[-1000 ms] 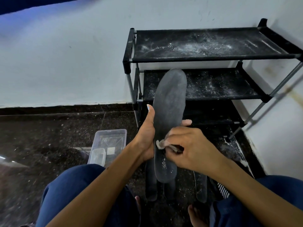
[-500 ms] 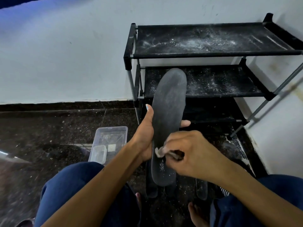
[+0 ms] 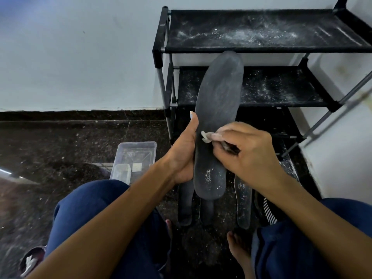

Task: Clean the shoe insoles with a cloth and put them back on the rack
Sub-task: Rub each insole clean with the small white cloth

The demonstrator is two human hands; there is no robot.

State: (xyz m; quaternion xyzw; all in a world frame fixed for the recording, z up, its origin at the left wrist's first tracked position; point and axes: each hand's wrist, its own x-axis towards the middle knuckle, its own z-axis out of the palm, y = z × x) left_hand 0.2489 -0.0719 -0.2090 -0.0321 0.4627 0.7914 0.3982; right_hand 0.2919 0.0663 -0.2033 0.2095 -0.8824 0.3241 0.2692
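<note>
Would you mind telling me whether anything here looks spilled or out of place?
Yes: white powder is scattered over the rack's top shelf and middle shelf, on the floor beside it, and on the heel of the held insole.

Left hand (image 3: 184,156) grips upright with its thumb raised; right hand (image 3: 244,153) has its fingers curled, pinching, both forearms reaching forward.

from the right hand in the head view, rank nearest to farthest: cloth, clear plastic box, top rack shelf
1. Cloth: pinched in the right hand, against the held insole.
2. Clear plastic box: on the floor, left of the left hand.
3. Top rack shelf: high up, against the wall.
</note>
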